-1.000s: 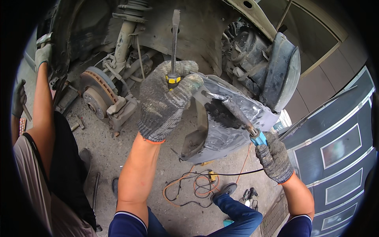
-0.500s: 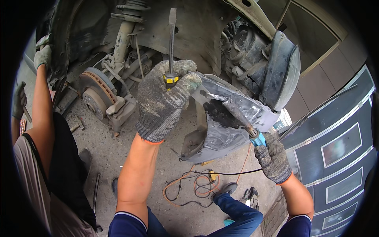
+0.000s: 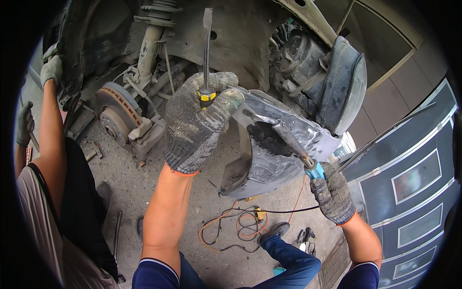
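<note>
My left hand [image 3: 197, 123], in a grey knit glove, is closed round a flat-blade screwdriver [image 3: 206, 53] with a yellow and black handle, its blade pointing up. The same hand's thumb presses on the edge of a scuffed grey car body panel [image 3: 264, 171]. My right hand [image 3: 333, 195], gloved too, grips the blue handle of a soldering iron [image 3: 290, 138]. Its bent metal tip lies over the panel near a dark, blackened patch [image 3: 269, 138]. Whether the tip touches the surface I cannot tell. A black cable runs behind that hand.
Behind the panel is an open wheel well with a brake disc [image 3: 115, 108] and a strut [image 3: 151, 48]. At left, another person's gloved hand [image 3: 51, 71] holds a hammer. Coiled cables [image 3: 240, 226] lie on the concrete floor. A dark blue panelled door [image 3: 409, 178] stands right.
My left hand and the screwdriver have shifted very slightly left. My right hand and the soldering iron look nearly still.
</note>
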Demonstrator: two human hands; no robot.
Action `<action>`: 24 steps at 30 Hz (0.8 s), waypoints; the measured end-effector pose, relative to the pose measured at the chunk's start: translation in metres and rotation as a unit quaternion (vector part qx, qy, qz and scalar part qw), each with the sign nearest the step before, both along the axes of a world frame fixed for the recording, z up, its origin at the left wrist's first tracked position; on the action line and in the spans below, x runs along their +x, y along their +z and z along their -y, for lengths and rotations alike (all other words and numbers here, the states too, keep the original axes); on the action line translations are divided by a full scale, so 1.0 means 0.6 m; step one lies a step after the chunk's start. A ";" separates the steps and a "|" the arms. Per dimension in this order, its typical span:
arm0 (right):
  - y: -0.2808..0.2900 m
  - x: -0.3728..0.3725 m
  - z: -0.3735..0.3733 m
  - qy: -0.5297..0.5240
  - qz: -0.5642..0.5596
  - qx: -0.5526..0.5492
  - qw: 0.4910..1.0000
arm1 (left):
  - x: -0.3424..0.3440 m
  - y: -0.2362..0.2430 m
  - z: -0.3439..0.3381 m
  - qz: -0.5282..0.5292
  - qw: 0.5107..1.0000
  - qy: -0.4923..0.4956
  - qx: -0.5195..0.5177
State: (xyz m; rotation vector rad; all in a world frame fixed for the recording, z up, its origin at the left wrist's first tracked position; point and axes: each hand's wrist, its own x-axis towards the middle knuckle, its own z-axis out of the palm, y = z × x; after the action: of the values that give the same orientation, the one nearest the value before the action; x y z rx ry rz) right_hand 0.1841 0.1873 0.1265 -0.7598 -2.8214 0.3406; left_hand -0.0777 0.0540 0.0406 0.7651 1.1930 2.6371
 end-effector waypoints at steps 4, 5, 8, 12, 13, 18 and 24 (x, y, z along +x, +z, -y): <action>-0.004 0.005 -0.005 0.003 -0.003 0.002 1.000 | 0.001 0.003 0.000 -0.002 1.000 0.003 0.000; -0.004 0.006 -0.006 0.003 -0.002 0.004 1.000 | 0.001 0.003 0.000 -0.002 1.000 0.002 0.001; -0.004 0.005 -0.006 0.007 -0.002 0.006 1.000 | 0.000 0.002 0.000 -0.003 1.000 0.001 0.003; -0.005 0.004 -0.002 -0.001 -0.009 -0.004 1.000 | -0.002 0.005 0.006 -0.002 1.000 -0.008 -0.019; -0.007 0.005 -0.003 0.000 -0.014 -0.007 1.000 | -0.003 0.006 0.008 -0.001 1.000 -0.013 -0.027; -0.010 0.021 -0.017 -0.003 0.016 -0.009 1.000 | -0.013 -0.005 -0.005 -0.038 0.999 0.015 -0.011; -0.010 0.015 -0.007 0.010 0.003 -0.019 1.000 | -0.018 -0.006 -0.007 -0.047 0.999 0.008 -0.015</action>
State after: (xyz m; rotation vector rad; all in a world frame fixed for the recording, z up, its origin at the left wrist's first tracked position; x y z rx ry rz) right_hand 0.1931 0.1917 0.1205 -0.7406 -2.8374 0.3958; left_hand -0.0884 0.0582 0.0370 0.8861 1.2645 2.6160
